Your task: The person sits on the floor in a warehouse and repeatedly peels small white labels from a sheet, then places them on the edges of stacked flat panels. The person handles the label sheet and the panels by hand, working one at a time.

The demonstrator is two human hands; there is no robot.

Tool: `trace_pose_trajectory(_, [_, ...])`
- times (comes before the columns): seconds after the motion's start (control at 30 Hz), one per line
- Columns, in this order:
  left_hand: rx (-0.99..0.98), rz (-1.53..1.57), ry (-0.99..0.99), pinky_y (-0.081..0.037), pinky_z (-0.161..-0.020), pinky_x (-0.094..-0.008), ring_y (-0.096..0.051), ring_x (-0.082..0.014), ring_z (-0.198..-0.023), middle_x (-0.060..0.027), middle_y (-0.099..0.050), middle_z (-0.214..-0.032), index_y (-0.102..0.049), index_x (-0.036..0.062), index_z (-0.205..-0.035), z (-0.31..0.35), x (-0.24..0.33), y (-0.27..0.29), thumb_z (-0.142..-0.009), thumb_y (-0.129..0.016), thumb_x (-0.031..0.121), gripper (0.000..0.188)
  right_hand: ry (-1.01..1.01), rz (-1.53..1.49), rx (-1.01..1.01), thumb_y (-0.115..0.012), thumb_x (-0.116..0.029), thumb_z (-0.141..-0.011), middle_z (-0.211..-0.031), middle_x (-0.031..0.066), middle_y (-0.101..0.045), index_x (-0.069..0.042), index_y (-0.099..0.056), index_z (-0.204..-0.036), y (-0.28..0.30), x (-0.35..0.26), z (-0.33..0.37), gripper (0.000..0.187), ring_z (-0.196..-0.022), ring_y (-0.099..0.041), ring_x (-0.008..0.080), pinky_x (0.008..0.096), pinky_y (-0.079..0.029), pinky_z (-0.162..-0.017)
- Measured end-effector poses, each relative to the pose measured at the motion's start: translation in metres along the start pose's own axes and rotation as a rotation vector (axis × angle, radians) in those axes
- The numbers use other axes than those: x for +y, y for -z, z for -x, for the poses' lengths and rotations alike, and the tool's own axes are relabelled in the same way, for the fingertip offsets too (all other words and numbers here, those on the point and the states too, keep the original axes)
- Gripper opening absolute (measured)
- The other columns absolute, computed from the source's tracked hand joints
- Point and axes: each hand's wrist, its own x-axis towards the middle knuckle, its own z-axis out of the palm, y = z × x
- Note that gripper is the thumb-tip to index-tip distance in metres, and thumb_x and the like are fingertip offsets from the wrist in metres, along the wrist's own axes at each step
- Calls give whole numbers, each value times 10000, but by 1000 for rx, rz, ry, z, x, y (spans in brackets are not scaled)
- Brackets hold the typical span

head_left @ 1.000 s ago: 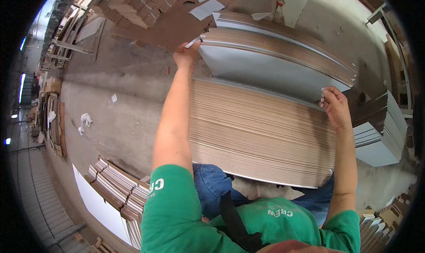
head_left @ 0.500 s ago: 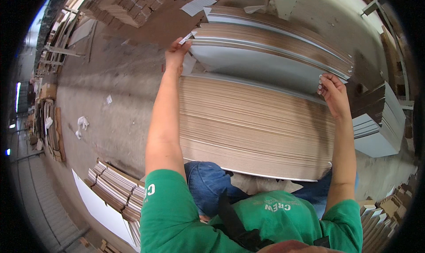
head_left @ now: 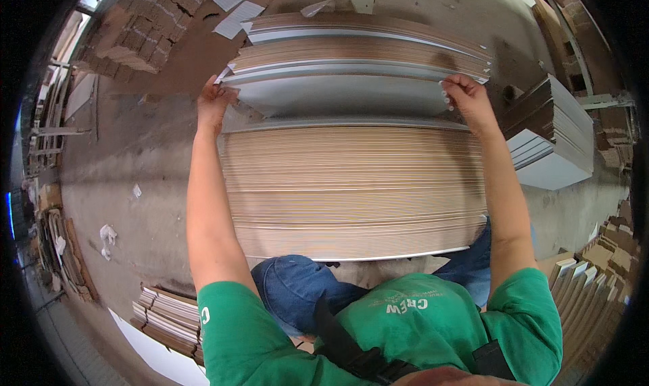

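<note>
Beyond my knees lies a deep stack of brown corrugated cardboard sheets (head_left: 358, 190), edges facing up. Behind it, a pale grey-white cardboard sheet (head_left: 338, 97) leans at the front of a second row of sheets (head_left: 358, 50). My left hand (head_left: 215, 103) is closed at this sheet's left corner, by a small white strip (head_left: 222, 76), thumb towards the sheet's face. At the right end, my right hand (head_left: 468, 102) has its fingers curled and pinched against the sheet's edge. How much each hand grips is partly hidden behind the fingers.
Brown bundled cardboard (head_left: 145, 28) stands far left, near loose white papers (head_left: 236, 19). White-faced boards (head_left: 551, 159) stand on the right. More cardboard stacks (head_left: 169, 318) lie at lower left and lower right (head_left: 588, 284). White scraps (head_left: 107, 240) litter the floor.
The view has swung, so the stacks sit further left and straighter. Both hands stay at the ends of the pale sheet; my left thumb has spread onto its face.
</note>
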Motion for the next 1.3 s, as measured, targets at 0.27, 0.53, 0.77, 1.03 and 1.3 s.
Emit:
trace_pose_trajectory(0.27, [295,-53,21,-439,-731,-250,-541,-142,-821,-73,-577,-942,-496,-71,-1123,-5,-11,-24,-584,-825,156,670,281,1040,109,-561,-200,-748,-777,133,-616,-63,-619,-780,-12,56,-38,153,-705,-591,301,403,-473,-629])
trace_pose_trajectory(0.53, [407,75,6,-443,-758,-276,-561,-162,-848,-91,-606,-948,-527,-55,-1070,2,0,-42,-594,-826,185,611,391,1263,284,-549,-267,-775,-778,115,-612,-61,-610,-734,-15,70,-52,219,-765,-597,291,415,-480,-649])
trace_pose_trajectory(0.77, [296,143,-62,-436,-791,-277,-559,-168,-869,-90,-604,-956,-569,-27,-1027,-17,-20,-24,-591,-824,165,541,359,1150,385,-634,-294,-776,-730,85,-640,-81,-655,-828,27,65,-41,220,-617,-595,235,338,-467,-552])
trace_pose_trajectory(1.03, [261,102,-42,-421,-808,-280,-540,-163,-882,-88,-588,-966,-567,-34,-1015,-9,-18,-11,-556,-837,142,561,48,286,115,-674,-192,-781,-683,35,-596,-48,-593,-1007,17,20,-4,280,-577,-516,99,233,-412,-532])
trace_pose_trajectory(1.3, [380,159,-27,-438,-741,-264,-550,-161,-818,-82,-590,-894,-553,-36,-1000,-4,-17,-20,-525,-857,140,590,14,490,64,-651,-269,-795,-625,61,-591,-106,-528,-1165,0,27,-17,423,-563,-558,113,257,-431,-517])
